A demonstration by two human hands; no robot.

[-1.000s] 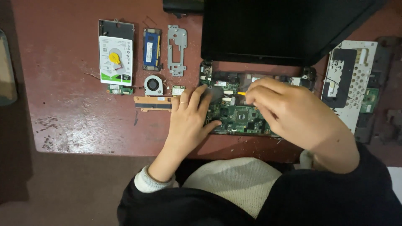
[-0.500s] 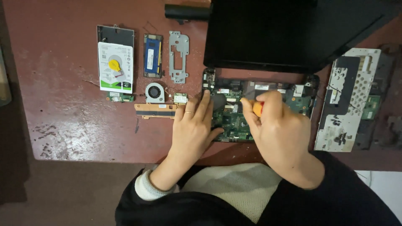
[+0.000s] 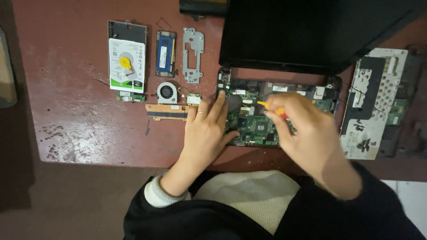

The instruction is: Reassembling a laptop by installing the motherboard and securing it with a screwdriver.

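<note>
Green motherboard (image 3: 258,126) lies in the opened laptop base under both hands, close to the bench's (image 3: 80,133) near edge. Left hand (image 3: 207,131) rests flat, fingers spread, on its left part. Right hand (image 3: 307,131) grips an orange screwdriver (image 3: 271,108); since a moment ago its tip has shifted left. Bare bench lies left of the left hand; a keyboard panel (image 3: 371,102) crowds the right.

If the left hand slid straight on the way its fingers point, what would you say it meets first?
The left hand points up and slightly right across the open laptop base. Straight on, it would probably first meet the black laptop screen at the hinge edge, though its height there is hard to judge.
</note>
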